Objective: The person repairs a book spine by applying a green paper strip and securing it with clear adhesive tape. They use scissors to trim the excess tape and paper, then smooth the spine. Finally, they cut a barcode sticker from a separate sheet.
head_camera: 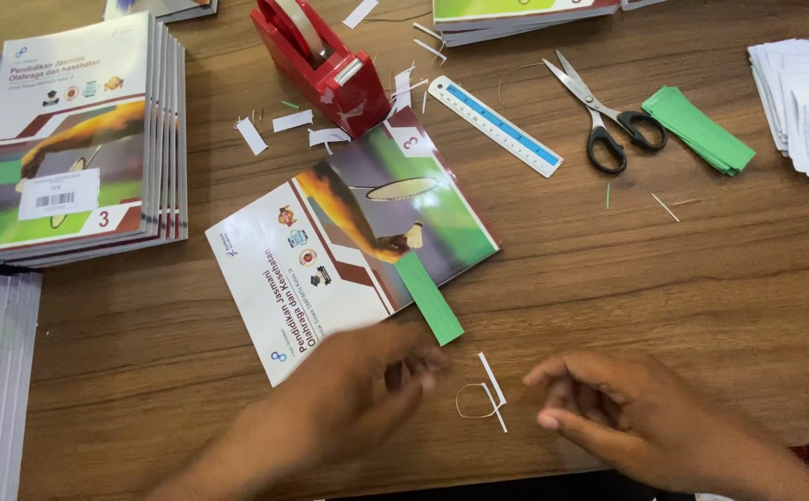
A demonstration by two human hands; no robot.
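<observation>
Both hands hover low over the near edge of the desk (664, 278), palms down and blurred. The left hand (358, 390) has its fingers curled inward, its fingertips close to the lower corner of a textbook (349, 241); whether it grips anything I cannot tell. The right hand (618, 408) is loosely open with fingers bent, holding nothing that I can see. Between them, on the wood, lie a thin white paper sliver (492, 378) and a small loop of thread or wire (474, 401). The textbook lies flat and askew, its long axis running from lower left to upper right, with a green paper strip (429, 299) laid over its lower right edge and pointing down towards the hands. Farther off are a red tape dispenser (321, 57), a blue-and-white ruler (495, 126), black-handled scissors (599, 111), a bundle of green strips (698, 130), white label sheets (805, 102), and a stack of matching books (79, 139) at left.
</observation>
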